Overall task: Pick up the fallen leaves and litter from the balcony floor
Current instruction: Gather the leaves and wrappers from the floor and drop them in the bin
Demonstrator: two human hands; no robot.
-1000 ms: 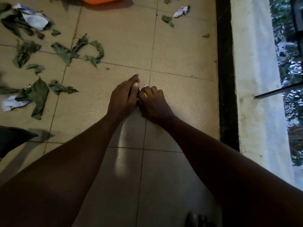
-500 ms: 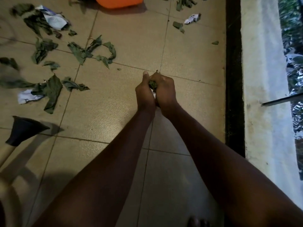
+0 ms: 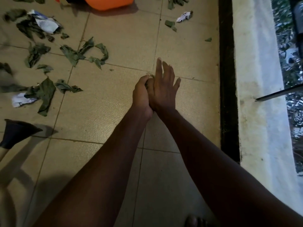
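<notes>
Probably leaves [image 3: 152, 77] inside left hand [image 3: 141, 94].

Both bare forearms reach in from the near edge and converge toward the middle of the scene, where the two hands meet at the wrists. The left hand [image 3: 141, 95] is curled into a fist around a clump of leaves [image 3: 151, 77], with only a sliver of green showing above its knuckles. The right hand [image 3: 164, 90] lies against the left hand's right side, back to the camera, its fingers [image 3: 158, 68] straight, slightly spread and pointing far.
</notes>
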